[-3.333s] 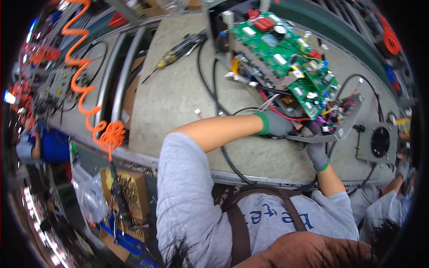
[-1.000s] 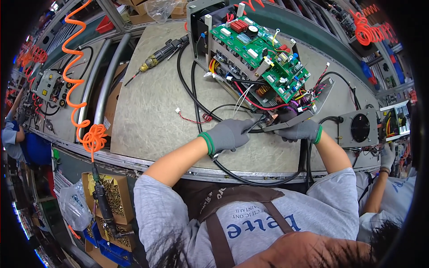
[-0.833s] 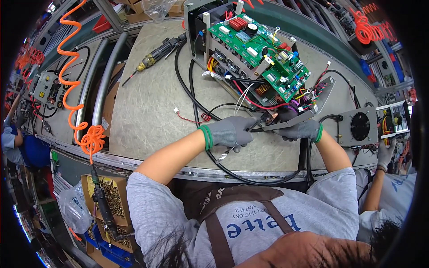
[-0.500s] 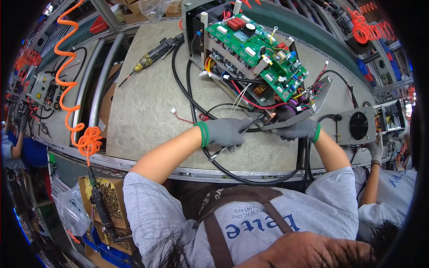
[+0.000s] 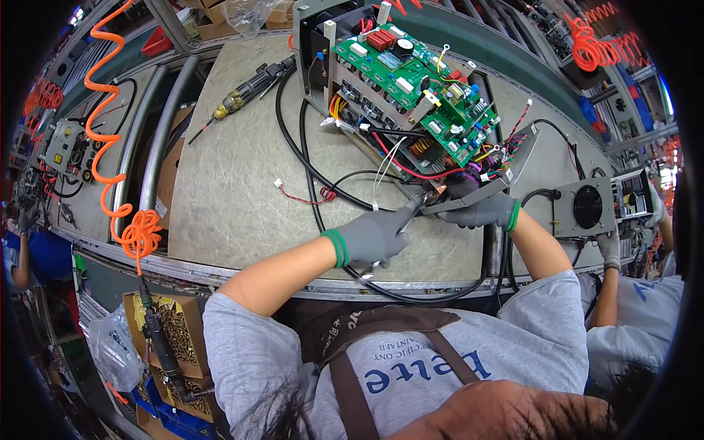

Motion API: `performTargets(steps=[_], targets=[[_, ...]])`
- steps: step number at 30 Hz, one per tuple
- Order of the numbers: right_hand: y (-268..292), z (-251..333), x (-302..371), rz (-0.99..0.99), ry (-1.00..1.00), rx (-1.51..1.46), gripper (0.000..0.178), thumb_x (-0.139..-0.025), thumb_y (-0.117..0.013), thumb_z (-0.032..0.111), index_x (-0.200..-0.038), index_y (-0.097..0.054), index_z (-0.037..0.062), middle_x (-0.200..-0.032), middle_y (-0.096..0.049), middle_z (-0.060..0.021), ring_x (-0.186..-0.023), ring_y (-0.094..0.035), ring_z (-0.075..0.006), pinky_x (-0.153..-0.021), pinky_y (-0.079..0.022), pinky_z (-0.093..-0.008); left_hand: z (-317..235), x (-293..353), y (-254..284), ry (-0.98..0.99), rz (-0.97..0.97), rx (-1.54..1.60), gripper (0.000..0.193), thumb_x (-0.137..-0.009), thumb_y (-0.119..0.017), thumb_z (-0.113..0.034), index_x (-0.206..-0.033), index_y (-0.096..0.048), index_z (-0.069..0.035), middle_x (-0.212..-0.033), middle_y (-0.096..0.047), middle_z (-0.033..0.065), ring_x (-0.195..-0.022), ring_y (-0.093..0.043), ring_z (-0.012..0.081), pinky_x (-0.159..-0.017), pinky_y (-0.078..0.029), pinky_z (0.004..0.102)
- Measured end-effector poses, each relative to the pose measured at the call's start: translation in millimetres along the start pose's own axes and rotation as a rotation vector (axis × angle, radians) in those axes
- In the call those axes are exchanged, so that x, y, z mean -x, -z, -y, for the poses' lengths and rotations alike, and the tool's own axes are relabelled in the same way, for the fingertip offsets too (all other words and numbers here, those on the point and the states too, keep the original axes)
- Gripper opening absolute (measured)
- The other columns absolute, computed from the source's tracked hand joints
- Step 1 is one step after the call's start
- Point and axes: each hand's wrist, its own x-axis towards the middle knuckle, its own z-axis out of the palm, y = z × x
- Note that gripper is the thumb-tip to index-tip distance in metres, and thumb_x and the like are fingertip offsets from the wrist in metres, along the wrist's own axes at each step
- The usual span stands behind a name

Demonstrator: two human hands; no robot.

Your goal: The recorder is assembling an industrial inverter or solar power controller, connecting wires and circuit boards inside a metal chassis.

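Observation:
My left hand (image 5: 378, 236), in a grey glove with a green cuff, is closed round a slim metal wrench-like tool (image 5: 369, 272). One shiny end sticks out below my palm. The other end reaches a copper-coloured piece (image 5: 435, 193) at the near lower corner of an opened electrical unit (image 5: 411, 88), which carries a green circuit board. My right hand (image 5: 480, 210), gloved alike, is closed on the lower edge of the unit's tilted grey metal panel (image 5: 480, 195). Some of its fingers are hidden behind that panel. Red, black and multicoloured wires run between panel and unit.
Thick black cable (image 5: 312, 165) loops over the metal worktop (image 5: 235, 198) to its near edge. A power screwdriver (image 5: 246, 92) lies far left. An orange coiled hose (image 5: 103, 132) hangs at left, above screw boxes (image 5: 172, 330). A co-worker's gloved hand (image 5: 609, 249) touches another unit (image 5: 587, 205) at right.
My left hand has turned, its back now more upward, and the tool's lower end has swung nearer the worktop edge. My right hand keeps its grip on the panel.

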Motion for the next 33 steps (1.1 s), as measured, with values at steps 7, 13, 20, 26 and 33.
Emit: performTargets(steps=[7,13,20,26,33], targets=[[-1,1,0,-0.035,0.045,0.041,0.031,-0.084,-0.059,0.026,-0.109,-0.059,0.0092,-0.063,-0.054,0.0018,-0.046,-0.051,-0.0073,-0.039,-0.04,-0.0226,9,31,-3,-0.112,-0.216,-0.182,0.058,-0.092,-0.044,-0.025,-0.144,-0.024,-0.011,-0.089,-0.064,0.0234,-0.075,-0.063,0.0414,-0.072,-0.048,0.0509],[-1,-12,-7,-0.085,0.271,0.097,0.033,-0.081,-0.062,0.024,-0.109,-0.061,0.0064,-0.084,-0.063,-0.0046,-0.063,-0.06,-0.0135,-0.057,-0.049,-0.0285,0,52,4,0.069,-0.085,-0.369,0.055,-0.092,-0.045,-0.024,-0.142,-0.029,-0.007,-0.091,-0.064,0.0219,-0.084,-0.063,0.0398,-0.074,-0.048,0.0484],[-3,-22,-10,-0.002,0.036,0.009,0.034,-0.081,-0.062,0.025,-0.109,-0.06,0.0054,-0.077,-0.062,-0.0055,-0.059,-0.059,-0.0138,-0.055,-0.049,-0.0292,5,69,-37,0.06,-0.561,-0.158,0.038,-0.09,-0.058,-0.026,-0.123,-0.058,-0.006,-0.09,-0.065,0.0161,-0.075,-0.064,0.0308,-0.067,-0.051,0.0399],[-3,-21,-8,-0.068,0.244,0.125,0.034,-0.082,-0.061,0.026,-0.111,-0.059,0.009,-0.07,-0.058,-0.0002,-0.049,-0.054,-0.0083,-0.042,-0.042,-0.0227,3,53,-70,-0.471,-1.102,-0.148,0.028,-0.082,-0.071,-0.021,-0.106,-0.066,-0.008,-0.083,-0.064,0.0094,-0.068,-0.064,0.0234,-0.058,-0.052,0.0309],[-4,-9,-4,-0.041,0.192,-0.105,0.03,-0.083,-0.058,0.027,-0.108,-0.061,0.0105,-0.072,-0.056,0.0004,-0.053,-0.053,-0.0087,-0.045,-0.042,-0.0256,6,67,-90,-0.264,-0.883,-0.131,0.028,-0.087,-0.066,-0.027,-0.106,-0.068,-0.007,-0.086,-0.068,0.0118,-0.063,-0.063,0.0192,-0.058,-0.05,0.0285]])
